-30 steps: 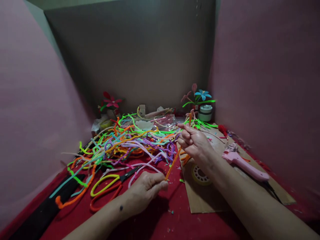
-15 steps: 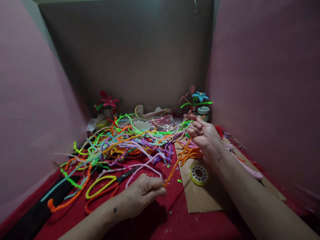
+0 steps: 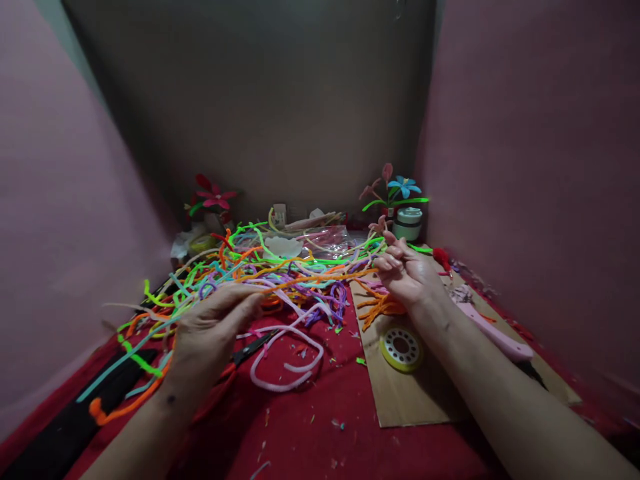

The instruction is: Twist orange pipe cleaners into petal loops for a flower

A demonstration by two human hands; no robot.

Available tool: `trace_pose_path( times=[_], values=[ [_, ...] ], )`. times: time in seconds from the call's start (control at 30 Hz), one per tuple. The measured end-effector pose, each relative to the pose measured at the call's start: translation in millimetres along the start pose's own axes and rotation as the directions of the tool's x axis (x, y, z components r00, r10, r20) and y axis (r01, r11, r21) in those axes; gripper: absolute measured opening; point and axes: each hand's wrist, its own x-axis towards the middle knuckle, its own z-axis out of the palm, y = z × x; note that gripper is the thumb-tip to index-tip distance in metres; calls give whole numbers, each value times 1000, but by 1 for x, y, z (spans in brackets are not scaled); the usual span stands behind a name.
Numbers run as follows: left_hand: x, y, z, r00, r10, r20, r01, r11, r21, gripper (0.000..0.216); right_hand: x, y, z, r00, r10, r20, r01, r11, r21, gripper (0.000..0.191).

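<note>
Head view: orange pipe cleaner (image 3: pixel 320 277) stretched level above the red desk (image 3: pixel 320 427), over the tangled pile (image 3: pixel 260 273). Left hand (image 3: pixel 213 327) fingers pinched on one end; right hand (image 3: pixel 407 273) fingers curled round the other.

2 hands: left hand (image 3: pixel 213 327), right hand (image 3: pixel 407 273). 1 orange pipe cleaner (image 3: pixel 320 279) betw. them. 1 tangled pile of pipe cleaners (image 3: pixel 260 273), too many to count. 1 pr scissors (image 3: pixel 253 348). 1 tape roll (image 3: pixel 401 348). 1 pink glue gun (image 3: pixel 493 333). 1 cardboard sheet (image 3: pixel 415 400). 2 flower pieces: red flower (image 3: pixel 213 197), blue flower (image 3: pixel 403 185). 1 white jar (image 3: pixel 409 224).
</note>
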Motion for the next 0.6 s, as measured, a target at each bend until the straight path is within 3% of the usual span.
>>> trace_pose_path(
  times=[0.07,0.13,0.23,0.3,0.33,0.43,0.6],
  values=[
    [5,3,-1,991,-70,-110,37,961,-274,3,-6,9,4,999,35,0,-35,999,21,10],
    [10,8,-2,978,-168,-128,55,789,-612,8,-13,19,8,996,86,-17,-85,994,70,11],
    [13,17,-4,939,-342,-28,129,428,-895,27,-22,31,15,974,218,-69,-203,963,176,13],
    [11,22,-5,939,-334,81,170,248,-954,40,-27,36,18,953,277,-119,-248,945,216,19],
    [10,23,-5,947,-295,127,192,201,-961,43,-29,37,19,948,290,-132,-257,940,225,22],
    [4,22,-4,961,-207,185,232,233,-944,40,-31,33,21,960,267,-89,-241,943,231,29],
    [3,15,-4,963,-196,186,245,340,-908,31,-34,23,17,970,239,-48,-229,961,158,31]
  ],
)
